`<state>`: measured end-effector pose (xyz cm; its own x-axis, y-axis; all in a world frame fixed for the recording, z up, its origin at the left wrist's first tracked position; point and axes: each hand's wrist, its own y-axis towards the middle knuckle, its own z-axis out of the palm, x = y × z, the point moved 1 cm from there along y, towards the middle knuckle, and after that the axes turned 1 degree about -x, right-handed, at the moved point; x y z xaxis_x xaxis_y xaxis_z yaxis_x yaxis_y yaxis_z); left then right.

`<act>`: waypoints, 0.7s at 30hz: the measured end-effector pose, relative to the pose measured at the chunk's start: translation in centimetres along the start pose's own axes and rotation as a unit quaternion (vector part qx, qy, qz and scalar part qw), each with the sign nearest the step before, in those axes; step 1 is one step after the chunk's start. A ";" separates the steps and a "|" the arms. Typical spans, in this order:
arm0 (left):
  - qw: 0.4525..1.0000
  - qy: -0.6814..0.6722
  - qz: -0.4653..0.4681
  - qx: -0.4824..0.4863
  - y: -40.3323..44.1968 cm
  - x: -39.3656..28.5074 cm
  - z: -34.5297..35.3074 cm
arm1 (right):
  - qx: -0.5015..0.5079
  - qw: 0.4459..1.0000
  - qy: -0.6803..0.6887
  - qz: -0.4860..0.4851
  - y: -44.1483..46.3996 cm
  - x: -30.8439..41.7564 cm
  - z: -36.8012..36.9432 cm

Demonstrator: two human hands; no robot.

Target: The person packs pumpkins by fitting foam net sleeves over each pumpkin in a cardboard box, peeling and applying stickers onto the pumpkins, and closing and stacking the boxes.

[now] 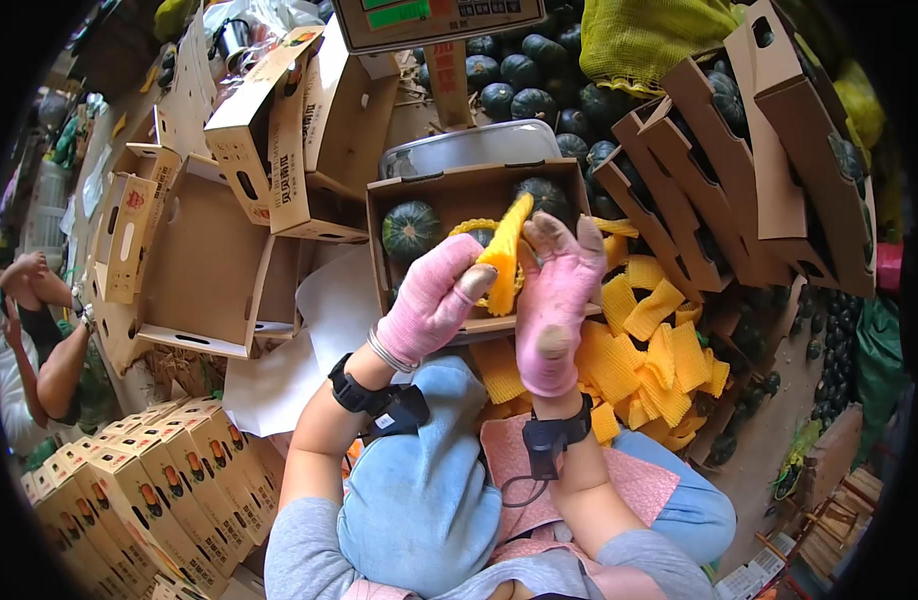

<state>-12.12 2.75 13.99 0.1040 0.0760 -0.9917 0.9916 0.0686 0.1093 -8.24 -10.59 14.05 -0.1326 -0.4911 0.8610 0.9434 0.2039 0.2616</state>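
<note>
My left hand point(434, 298), in a pink glove, pinches a yellow foam net point(505, 250) between thumb and fingers. My right hand point(559, 300), in a dirty pink glove, has its palm turned up and its fingers apart, right beside the net. Both hands are over the near side of an open cardboard box point(449, 182) on the scale. Inside the box, a dark green pumpkin point(411, 230) lies at the left and another pumpkin point(541, 197) at the back right. More yellow netting in the box is partly hidden by my hands.
Yellow foam nets point(619, 365) lie heaped at the right. The scale display point(439, 20) rises behind the box. Empty cartons point(204, 250) stand left, filled cartons point(699, 150) lean right, and loose pumpkins point(519, 72) lie behind. Another person point(54, 350) is at far left.
</note>
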 end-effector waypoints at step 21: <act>0.916 -0.358 -0.165 0.074 -2.3 0.5 -2.8 | 0.029 0.927 0.144 0.346 -0.8 0.2 -4.7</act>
<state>-14.59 5.42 13.48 -0.2329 -0.6002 -0.7652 0.9720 -0.1698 -0.1626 -7.57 -14.83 12.02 0.5925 -0.4294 0.6816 0.7530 0.5959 -0.2792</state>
